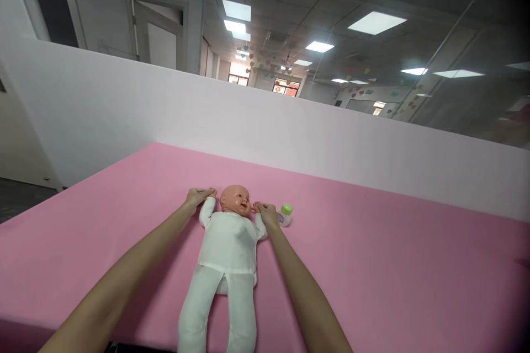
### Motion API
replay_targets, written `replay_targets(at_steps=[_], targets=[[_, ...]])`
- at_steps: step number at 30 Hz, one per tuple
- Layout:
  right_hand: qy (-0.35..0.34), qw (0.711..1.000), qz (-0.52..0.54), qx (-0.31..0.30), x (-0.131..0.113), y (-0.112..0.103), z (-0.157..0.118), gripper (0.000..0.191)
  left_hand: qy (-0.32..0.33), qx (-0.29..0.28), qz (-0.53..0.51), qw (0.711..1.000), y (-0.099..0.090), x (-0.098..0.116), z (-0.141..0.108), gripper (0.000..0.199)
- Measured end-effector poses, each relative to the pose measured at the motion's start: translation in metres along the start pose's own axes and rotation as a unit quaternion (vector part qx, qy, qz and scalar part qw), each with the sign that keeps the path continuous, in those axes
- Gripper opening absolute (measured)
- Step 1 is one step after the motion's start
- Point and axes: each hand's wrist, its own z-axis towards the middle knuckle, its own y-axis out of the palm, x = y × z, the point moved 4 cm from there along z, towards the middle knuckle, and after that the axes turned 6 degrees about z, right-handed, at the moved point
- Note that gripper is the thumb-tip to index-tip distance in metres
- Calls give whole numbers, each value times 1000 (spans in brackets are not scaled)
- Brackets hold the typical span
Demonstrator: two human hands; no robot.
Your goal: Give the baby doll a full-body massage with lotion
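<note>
A baby doll point(228, 242) with a bald head and a white cloth body lies face up on the pink table point(356, 265). Its arms are bent upward beside its head. My left hand point(199, 196) pinches the doll's hand on the left side of the head. On the other side, my right hand point(267, 212) grips the doll's other hand. A small white bottle with a green lid point(285, 215) stands just right of my right hand, partly hidden behind it.
A low white wall point(265, 132) runs along the table's far edge, with glass above it. An open door point(159, 38) is at the back left. Something black shows at the table's near edge.
</note>
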Motion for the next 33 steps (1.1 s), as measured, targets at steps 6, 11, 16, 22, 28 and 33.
replay_targets(at_steps=[6, 11, 16, 22, 28, 33], targets=[[2, 1000, -15, -13, 10, 0, 1, 37, -20, -11, 7, 1000, 0, -12, 0, 49], [-53, 998, 20, -16, -18, -15, -22, 47, 56, -29, 3, 998, -21, 8, -18, 52], [-99, 989, 50, -100, -45, -37, -76, 46, 187, -124, 88, 971, -58, 33, -62, 35], [-164, 942, -87, -279, -45, -59, -149, 27, 252, -341, 176, 888, -63, 38, -132, 21], [-177, 929, -103, -309, -30, -66, -176, 20, 270, -399, 228, 846, -48, 14, -159, 17], [-186, 967, -56, -166, -36, -76, -156, 26, 246, -295, 154, 910, -60, 17, -145, 25]])
